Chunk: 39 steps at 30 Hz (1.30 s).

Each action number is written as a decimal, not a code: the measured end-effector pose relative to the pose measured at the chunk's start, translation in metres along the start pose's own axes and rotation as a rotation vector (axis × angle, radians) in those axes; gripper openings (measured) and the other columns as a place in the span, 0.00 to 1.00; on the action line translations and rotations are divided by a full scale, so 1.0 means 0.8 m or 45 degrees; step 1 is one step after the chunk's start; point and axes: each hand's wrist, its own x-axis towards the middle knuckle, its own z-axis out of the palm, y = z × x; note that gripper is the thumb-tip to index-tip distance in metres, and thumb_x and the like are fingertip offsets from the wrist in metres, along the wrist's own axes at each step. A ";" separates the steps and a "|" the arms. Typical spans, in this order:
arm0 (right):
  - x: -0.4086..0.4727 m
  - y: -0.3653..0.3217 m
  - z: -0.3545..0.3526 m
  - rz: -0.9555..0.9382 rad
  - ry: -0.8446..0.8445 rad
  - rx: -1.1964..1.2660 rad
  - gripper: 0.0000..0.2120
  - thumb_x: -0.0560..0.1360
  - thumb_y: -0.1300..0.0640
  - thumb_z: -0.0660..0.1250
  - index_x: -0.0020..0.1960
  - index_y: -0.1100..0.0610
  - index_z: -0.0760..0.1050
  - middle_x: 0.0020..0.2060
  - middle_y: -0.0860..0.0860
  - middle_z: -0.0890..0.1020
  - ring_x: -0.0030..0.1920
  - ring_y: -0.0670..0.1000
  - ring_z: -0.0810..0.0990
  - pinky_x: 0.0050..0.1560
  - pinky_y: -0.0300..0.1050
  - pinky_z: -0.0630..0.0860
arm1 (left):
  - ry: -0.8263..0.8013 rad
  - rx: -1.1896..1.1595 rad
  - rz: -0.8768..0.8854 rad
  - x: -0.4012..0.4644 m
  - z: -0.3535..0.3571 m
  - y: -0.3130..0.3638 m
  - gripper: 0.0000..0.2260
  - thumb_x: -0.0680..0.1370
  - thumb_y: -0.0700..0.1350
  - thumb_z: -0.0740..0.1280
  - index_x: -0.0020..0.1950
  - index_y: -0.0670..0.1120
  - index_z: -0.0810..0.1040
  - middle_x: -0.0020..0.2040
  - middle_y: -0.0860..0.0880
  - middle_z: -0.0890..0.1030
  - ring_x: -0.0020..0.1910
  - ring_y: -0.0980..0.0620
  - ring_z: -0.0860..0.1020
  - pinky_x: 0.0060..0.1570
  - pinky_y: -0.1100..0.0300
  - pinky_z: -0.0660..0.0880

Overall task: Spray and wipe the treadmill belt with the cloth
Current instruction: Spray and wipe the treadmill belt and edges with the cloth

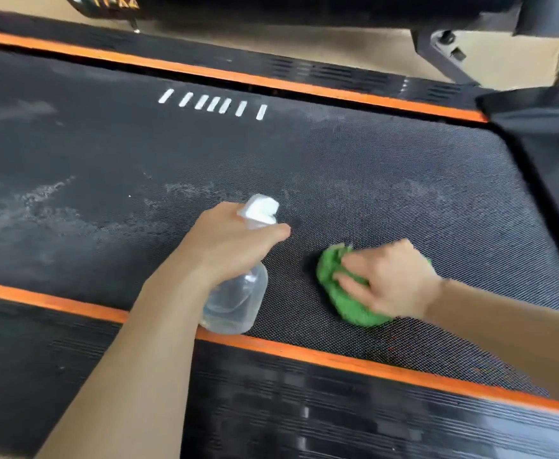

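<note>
Cloth (347,303), green and bunched, lies on the treadmill belt (387,167) near its near edge, pressed flat under the right hand (387,283), whose fingers are spread over it. Just beside it, the left hand (235,243) grips a clear spray bottle (235,303) by the neck, above the near orange side strip (337,357).

Left hand (235,241): bare, no glove, no ring or watch in sight.
Right hand (387,279): bare too, no ring showing on the fingers in view.
Left forearm (129,352): uncovered up to the frame's edge (no sleeve shows).
Right forearm (510,323): likewise uncovered, no band at the wrist.
Nails: short, unpainted as far as the blur lets one tell.
</note>
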 end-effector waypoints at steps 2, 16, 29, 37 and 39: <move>0.052 0.031 0.006 0.414 0.092 -0.057 0.21 0.80 0.40 0.52 0.41 0.53 0.73 0.32 0.50 0.79 0.34 0.59 0.80 0.35 0.48 0.73 | -0.014 -0.002 -0.009 -0.002 -0.004 -0.003 0.15 0.76 0.59 0.73 0.46 0.47 0.85 0.49 0.50 0.87 0.50 0.48 0.85 0.53 0.53 0.79; 0.062 -0.095 0.009 -0.303 0.062 0.197 0.17 0.78 0.43 0.60 0.36 0.52 0.70 0.29 0.48 0.75 0.25 0.55 0.73 0.25 0.43 0.68 | 0.200 -0.252 -0.114 -0.001 -0.037 -0.022 0.15 0.77 0.58 0.74 0.45 0.46 0.85 0.38 0.50 0.82 0.38 0.49 0.80 0.39 0.56 0.72; 0.174 -0.004 0.000 0.489 0.233 0.196 0.15 0.79 0.40 0.61 0.49 0.52 0.71 0.43 0.48 0.77 0.44 0.59 0.79 0.39 0.48 0.69 | 0.240 -0.262 -0.070 -0.002 -0.045 -0.015 0.15 0.76 0.56 0.73 0.47 0.44 0.86 0.44 0.48 0.88 0.46 0.46 0.86 0.49 0.54 0.80; 0.106 -0.044 -0.060 0.185 -0.220 0.282 0.14 0.72 0.37 0.65 0.53 0.44 0.74 0.46 0.41 0.78 0.46 0.50 0.80 0.45 0.48 0.79 | 0.255 -0.281 -0.040 -0.015 -0.054 -0.012 0.16 0.76 0.57 0.72 0.51 0.44 0.85 0.49 0.48 0.89 0.50 0.45 0.87 0.53 0.52 0.81; 0.096 -0.053 -0.054 0.111 -0.178 0.291 0.15 0.74 0.36 0.60 0.45 0.46 0.76 0.36 0.41 0.80 0.39 0.46 0.79 0.43 0.47 0.79 | 0.254 -0.274 -0.040 -0.014 -0.055 -0.013 0.16 0.76 0.58 0.73 0.51 0.46 0.86 0.49 0.49 0.89 0.50 0.47 0.87 0.54 0.51 0.81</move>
